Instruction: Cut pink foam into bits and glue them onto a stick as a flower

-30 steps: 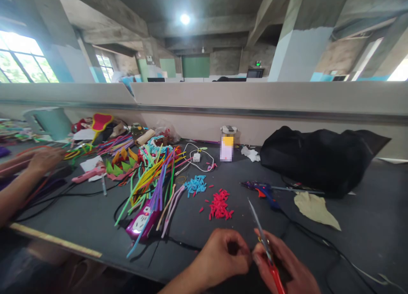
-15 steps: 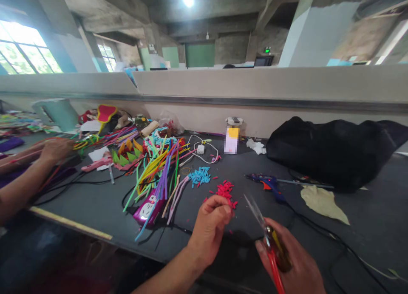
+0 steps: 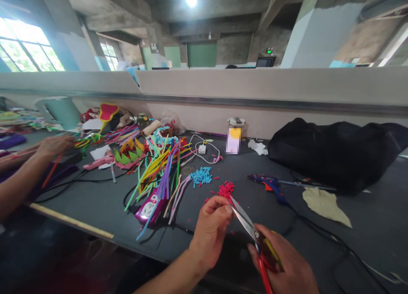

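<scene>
My left hand [image 3: 208,228] is closed in a pinch over the table's front part. Whatever sits between its fingertips is too small or hidden to make out. My right hand [image 3: 288,260] grips red-handled scissors [image 3: 245,221], whose blade tips reach the left fingertips. Just beyond the left hand lies a pile of short red fuzzy pieces [image 3: 225,189]. A heap of similar blue pieces [image 3: 201,175] is to its left. Long pipe cleaners [image 3: 162,171] of several colours are bunched further left.
A purple power strip [image 3: 148,209] lies under the pipe cleaners. To the right are a blue glue gun [image 3: 274,187] with its cord, a beige scrap [image 3: 325,204] and a black bag [image 3: 334,154]. At left, a co-worker's hand [image 3: 55,146] works above the same table.
The scissors have moved left and up, bringing the blades to my left fingertips. My left hand keeps its pinch. The co-worker's orange-red strand has shifted.
</scene>
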Tool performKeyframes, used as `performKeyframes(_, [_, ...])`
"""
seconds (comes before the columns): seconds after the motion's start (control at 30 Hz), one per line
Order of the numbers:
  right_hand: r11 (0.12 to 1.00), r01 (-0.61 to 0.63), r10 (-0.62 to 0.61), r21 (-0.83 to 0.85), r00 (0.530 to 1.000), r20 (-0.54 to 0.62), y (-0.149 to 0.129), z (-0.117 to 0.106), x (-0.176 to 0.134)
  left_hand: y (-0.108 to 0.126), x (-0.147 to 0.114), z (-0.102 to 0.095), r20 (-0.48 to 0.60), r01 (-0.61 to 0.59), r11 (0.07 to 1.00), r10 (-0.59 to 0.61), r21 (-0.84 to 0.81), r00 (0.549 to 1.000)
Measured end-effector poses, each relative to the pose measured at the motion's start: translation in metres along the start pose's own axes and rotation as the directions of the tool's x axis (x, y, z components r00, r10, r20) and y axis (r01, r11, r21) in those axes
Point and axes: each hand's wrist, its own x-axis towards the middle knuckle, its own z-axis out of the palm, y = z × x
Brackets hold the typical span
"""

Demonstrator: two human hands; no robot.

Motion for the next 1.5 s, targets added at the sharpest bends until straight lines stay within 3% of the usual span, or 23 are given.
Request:
performKeyframes(0.17, [0.998,0.065,-0.066,-0.017,0.997,-0.046,0.002,0.0,-0.003,-0.001,0.001,0.0,-0.005,-0.007,1.0,0.007,0.014,1.0])
performKeyframes(0.27, [0.996,0.086,-0.087,-0.034,0.996,-0.015,0.005,-0.001,-0.006,-0.002,0.001,-0.001,-0.004,-0.018,1.0,0.018,0.025,1.0])
performKeyframes(0.8, [0.99,0.11,-0.111,-0.092,0.994,-0.009,0.003,0.003,-0.01,-0.004,-0.001,0.0,-0.026,-0.009,0.998,0.01,0.057,1.0])
performKeyframes(0.97, [0.989,0.117,-0.124,-0.091,0.99,-0.07,0.001,0.003,-0.009,-0.003,0.0,-0.001,-0.035,-0.015,0.997,0.018,0.072,0.999])
performKeyframes(1.27, [0.992,-0.087,0.084,-0.09,0.996,-0.039,-0.008,-0.008,0.0,0.003,-0.001,0.003,-0.051,-0.017,0.995,0.022,0.095,0.998])
performKeyframes(1.5, [0.998,-0.064,0.063,-0.027,0.997,-0.04,-0.005,-0.007,-0.001,0.003,0.002,0.0,-0.045,-0.043,0.992,0.048,0.115,0.998])
